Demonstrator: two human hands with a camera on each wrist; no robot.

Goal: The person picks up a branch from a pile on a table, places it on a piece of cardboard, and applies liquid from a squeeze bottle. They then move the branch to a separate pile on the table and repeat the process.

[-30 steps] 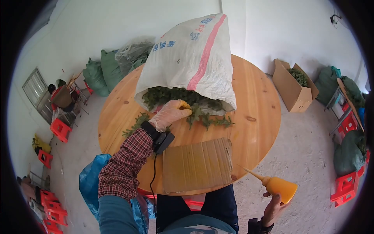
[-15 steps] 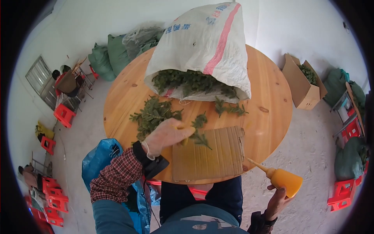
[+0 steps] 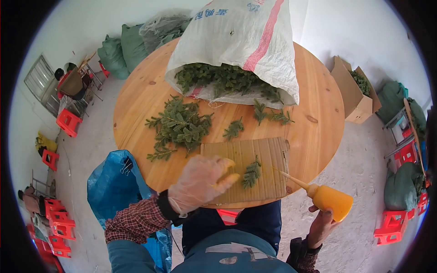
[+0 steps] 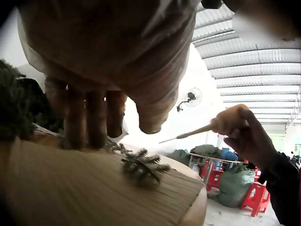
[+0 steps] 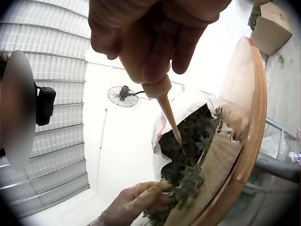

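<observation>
A single green fir-like sprig [image 3: 251, 174] lies on a flat piece of corrugated cardboard [image 3: 218, 149] at the table's front. My left hand [image 3: 199, 184], in a thin clear glove with yellow-stained fingertips, hovers at the cardboard's left side with nothing between thumb and fingers. In the left wrist view its fingers [image 4: 96, 120] hang fairly straight, the thumb apart. My right hand [image 3: 321, 227] grips a yellow squeeze bottle [image 3: 334, 202], whose long thin nozzle points at the sprig over the cardboard's right edge. Behind the left hand sits a heap of green sprigs [image 3: 184, 125].
A white woven sack [image 3: 232, 45] full of greenery opens toward me on the round wooden table [image 3: 318, 132]. Loose sprigs [image 3: 273, 116] lie by its mouth, another sprig [image 3: 234, 128] behind the cardboard. A blue bag [image 3: 111, 182] hangs at the left edge. Red stools [image 3: 69, 123] stand around.
My left hand has come from the sack's mouth toward me with a sprig, laid it on the cardboard and drawn off left. The bottle's nozzle now reaches over the cardboard's right edge.
</observation>
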